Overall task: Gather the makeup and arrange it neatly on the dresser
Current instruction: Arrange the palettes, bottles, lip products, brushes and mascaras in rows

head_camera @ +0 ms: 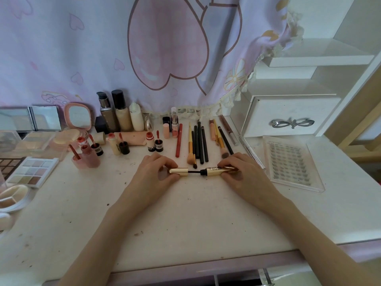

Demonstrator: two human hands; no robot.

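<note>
Left hand: your left hand curls its fingers round the gold cap, a smooth metallic cylinder, at the centre of the dresser
Right hand: your right hand pinches the gold tube, glossy with black print, lying level at 3 o'clock of the cap
Wand: a thin black wand bridges cap and tube, part way out of the tube's dark neck
Brushes: at 12 o'clock of the tube, slim brushes and pencils lie in a near-parallel row, some with gold handles and soft bristle tips, beside a red pencil
Bottles: at 11 o'clock, three upright bottles of beige and cream liquid stand against the cloth
Palette: at 9 o'clock, a square palette with a grid of pale shimmer pans
Lash tray: at 3 o'clock, a clear flat lash tray with rows of dark lashes
Dresser top: matte white, speckled with dark marks
</note>
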